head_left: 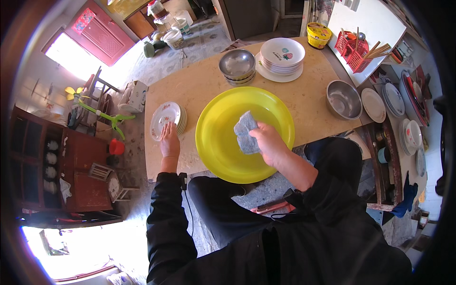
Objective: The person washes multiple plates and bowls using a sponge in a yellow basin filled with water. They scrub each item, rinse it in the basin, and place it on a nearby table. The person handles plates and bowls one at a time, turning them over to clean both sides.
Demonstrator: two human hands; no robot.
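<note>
My right hand (271, 142) grips a folded grey ribbed cloth (245, 132) by its right side. The cloth hangs over a large yellow plastic basin (213, 117), which sits at the near edge of the wooden table. To the left, my left hand (169, 139) reaches over the near rim of a stack of white floral plates (165, 113). Its fingers lie extended on or just above the top plate; contact is hard to tell. The hand hides part of that plate's rim, and its thumb is not clearly seen.
Behind the basin stand stacked steel bowls (237, 66) and a pile of white plates (283, 53). A steel bowl (344, 99), a plate (373, 105) and a yellow tub (318, 35) are at the right. Red utensil baskets (356, 50) hang on a white panel (377, 21).
</note>
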